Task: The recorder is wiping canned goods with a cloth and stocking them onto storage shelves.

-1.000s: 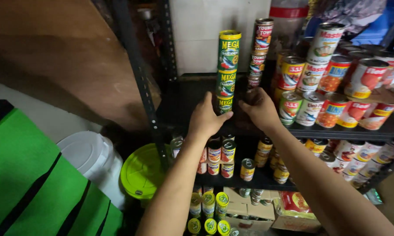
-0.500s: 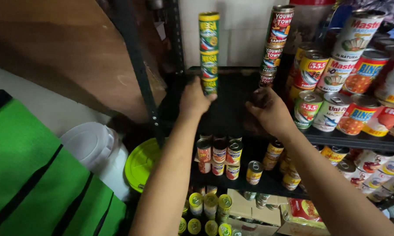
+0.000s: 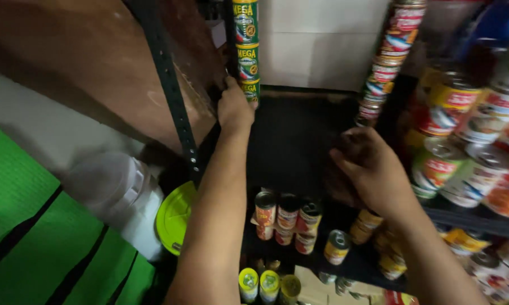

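Green can stack (image 3: 246, 45): stands at the left end of the dark shelf (image 3: 299, 130), beside the black upright. Left hand (image 3: 235, 107) closed around its bottom can, steadying the column. Right hand (image 3: 373, 166) loosely curled, empty, right of the stack, before the red can stack (image 3: 387, 62).

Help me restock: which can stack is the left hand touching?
The green-and-yellow can stack at the shelf's back left; the left hand touches its bottom can. The red-labelled stack stands untouched.

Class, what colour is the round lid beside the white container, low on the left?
Bright yellow-green lid, head view.
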